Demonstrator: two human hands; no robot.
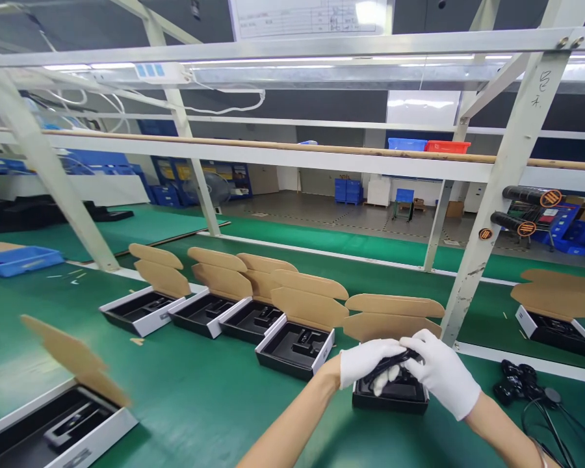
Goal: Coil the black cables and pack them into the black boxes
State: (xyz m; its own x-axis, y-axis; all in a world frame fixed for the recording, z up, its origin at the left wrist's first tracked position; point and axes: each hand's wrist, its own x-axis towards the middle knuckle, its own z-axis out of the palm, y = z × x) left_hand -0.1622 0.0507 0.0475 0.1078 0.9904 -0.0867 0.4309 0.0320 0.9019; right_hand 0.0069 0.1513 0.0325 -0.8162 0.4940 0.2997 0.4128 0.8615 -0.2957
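My left hand (372,363), in a white glove, is closed around one side of a black coiled cable (392,362). My right hand (442,372), gloved in white too, pinches the other end of that coil. Both hands are over an open shallow box (390,404) with a black inside and a raised brown cardboard lid (394,305). They partly hide what lies in the box. To the right of my right hand lie black devices with cables (519,383), loose on the green bench.
Several similar open boxes (292,351) stand in a row to the left, with black inserts inside. Another box (58,429) is at the near left, and one (558,333) is at the far right. A white metal post (502,188) rises behind my right hand. A blue tray (22,260) lies left.
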